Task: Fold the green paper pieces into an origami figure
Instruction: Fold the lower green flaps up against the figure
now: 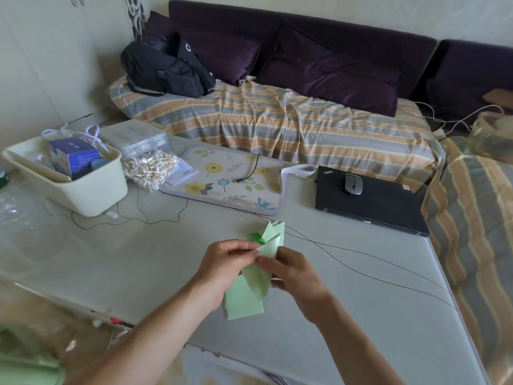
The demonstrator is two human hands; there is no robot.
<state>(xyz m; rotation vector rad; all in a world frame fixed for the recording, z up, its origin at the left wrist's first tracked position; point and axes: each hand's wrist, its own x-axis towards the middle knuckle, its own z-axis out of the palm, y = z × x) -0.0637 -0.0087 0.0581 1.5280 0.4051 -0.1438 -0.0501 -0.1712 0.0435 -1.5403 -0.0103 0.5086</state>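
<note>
Green paper pieces: held above the counter at centre. Left hand and right hand, each grip closed, pinching the fold. Advice: align edges squarely, then crease firmly along the fingertips.

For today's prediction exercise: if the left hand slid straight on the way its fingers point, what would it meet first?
The right hand, fingertips nearly touching the left hand over the green paper; depth is uncertain.

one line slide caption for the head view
Left hand and right hand pinch pale green paper pieces above a grey table.
</note>
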